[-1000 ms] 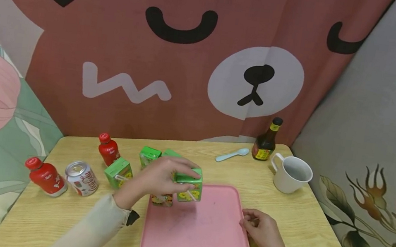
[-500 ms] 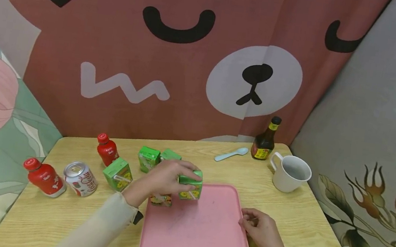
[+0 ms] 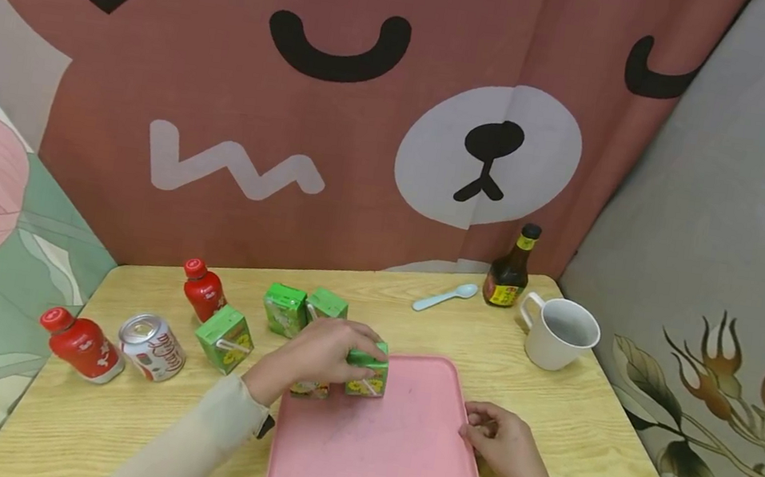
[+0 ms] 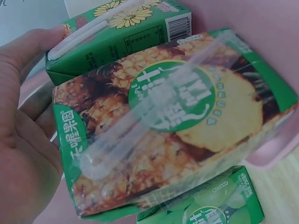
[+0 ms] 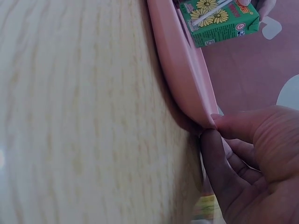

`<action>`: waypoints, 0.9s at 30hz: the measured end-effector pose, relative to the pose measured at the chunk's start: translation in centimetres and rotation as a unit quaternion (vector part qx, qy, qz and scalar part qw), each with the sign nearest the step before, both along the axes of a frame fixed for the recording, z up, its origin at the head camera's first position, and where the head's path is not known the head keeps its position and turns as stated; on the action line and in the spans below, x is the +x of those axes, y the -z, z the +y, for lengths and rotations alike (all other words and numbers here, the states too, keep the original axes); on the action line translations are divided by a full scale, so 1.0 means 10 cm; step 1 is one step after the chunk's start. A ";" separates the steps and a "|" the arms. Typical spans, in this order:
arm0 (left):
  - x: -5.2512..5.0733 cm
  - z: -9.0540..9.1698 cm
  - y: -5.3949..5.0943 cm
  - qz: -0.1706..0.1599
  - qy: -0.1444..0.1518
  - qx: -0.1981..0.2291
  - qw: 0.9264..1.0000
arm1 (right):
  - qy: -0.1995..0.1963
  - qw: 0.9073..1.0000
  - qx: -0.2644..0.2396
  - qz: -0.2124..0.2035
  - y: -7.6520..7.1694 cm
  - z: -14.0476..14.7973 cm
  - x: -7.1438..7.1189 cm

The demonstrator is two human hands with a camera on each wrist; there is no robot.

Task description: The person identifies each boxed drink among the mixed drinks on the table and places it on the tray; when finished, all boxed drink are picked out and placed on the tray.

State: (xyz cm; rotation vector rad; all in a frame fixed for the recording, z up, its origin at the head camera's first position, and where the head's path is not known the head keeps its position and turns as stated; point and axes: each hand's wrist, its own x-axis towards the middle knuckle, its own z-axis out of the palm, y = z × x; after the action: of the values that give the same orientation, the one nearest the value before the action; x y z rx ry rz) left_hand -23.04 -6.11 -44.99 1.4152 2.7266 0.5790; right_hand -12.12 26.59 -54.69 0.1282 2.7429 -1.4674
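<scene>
My left hand (image 3: 323,356) grips a green juice box with yellow flowers (image 3: 366,382) by its upper part, over the far left of the pink tray (image 3: 391,449). Its straw shows on the front. Beside it, partly hidden under the hand, a pineapple juice box (image 3: 309,390) stands at the tray's left edge; the left wrist view shows its pineapple print (image 4: 187,116) close up. At the tray's right rim (image 5: 180,74), my right hand (image 3: 508,444) pinches the edge between thumb and fingers.
Behind the tray stand two green juice boxes (image 3: 284,310) (image 3: 328,304). To the left are another flowered box (image 3: 225,339), two red bottles (image 3: 204,292) (image 3: 81,345) and a can (image 3: 153,347). A spoon (image 3: 445,297), a dark sauce bottle (image 3: 508,267) and a white mug (image 3: 561,336) stay at the back right.
The flowered juice box in my left hand has come down slightly toward the tray, and its top sits lower. My right hand keeps its pinch on the tray rim.
</scene>
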 end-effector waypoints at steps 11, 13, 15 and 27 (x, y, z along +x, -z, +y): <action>0.02 0.02 0.00 -0.009 0.004 -0.003 1.000 | -0.003 1.000 -0.010 -0.004 0.01 0.00 0.01; 0.02 0.02 0.00 -0.010 0.004 -0.004 1.000 | -0.005 1.000 -0.011 -0.001 0.01 0.00 0.01; 0.02 0.02 0.01 -0.011 0.003 -0.006 1.000 | -0.007 1.000 -0.012 0.001 0.01 0.00 0.01; 0.01 0.03 0.02 -0.010 0.006 -0.005 1.000 | -0.002 1.000 -0.010 0.003 0.02 0.00 0.00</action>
State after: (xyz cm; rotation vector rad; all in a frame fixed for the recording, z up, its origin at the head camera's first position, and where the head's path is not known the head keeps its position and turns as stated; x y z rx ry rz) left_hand -22.97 -5.79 -45.21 1.4149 2.6996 0.5747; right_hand -12.07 26.56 -54.84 0.1194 2.7313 -1.4949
